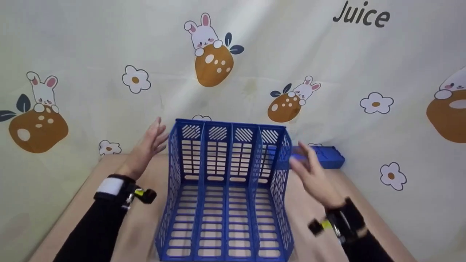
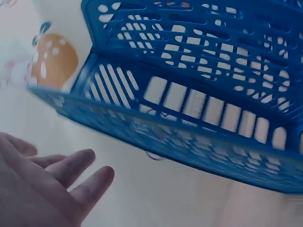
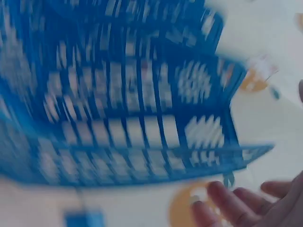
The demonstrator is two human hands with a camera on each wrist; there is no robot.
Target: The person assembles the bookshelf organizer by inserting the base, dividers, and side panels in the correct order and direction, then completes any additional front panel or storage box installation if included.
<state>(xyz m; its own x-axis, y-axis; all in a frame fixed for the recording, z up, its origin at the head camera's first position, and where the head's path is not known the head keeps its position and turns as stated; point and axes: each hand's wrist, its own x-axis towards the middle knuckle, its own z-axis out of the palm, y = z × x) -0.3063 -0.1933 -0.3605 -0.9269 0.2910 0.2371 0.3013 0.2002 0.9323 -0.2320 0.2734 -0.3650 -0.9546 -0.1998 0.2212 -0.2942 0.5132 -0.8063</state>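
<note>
A blue plastic file holder [image 1: 228, 185] with several slatted compartments stands upright on the table, its open side toward me. To its left, my left hand [image 1: 145, 147] is raised with fingers extended, apart from the side wall. The left wrist view shows the same hand [image 2: 52, 179] beside the holder's perforated side panel [image 2: 161, 127], holding nothing. My right hand [image 1: 313, 176] is at the other side, fingers loosely bent near the right wall. In the blurred right wrist view, that hand [image 3: 255, 203] lies just outside the holder's side panel [image 3: 132, 165], with nothing in its fingers.
Behind the right hand, a blue box-like piece [image 1: 329, 157] lies at the table's back right. The beige table [image 1: 142, 214] extends to both sides of the holder. A pale cloth [image 1: 160, 43] printed with rabbits, fruit and flowers hangs behind it.
</note>
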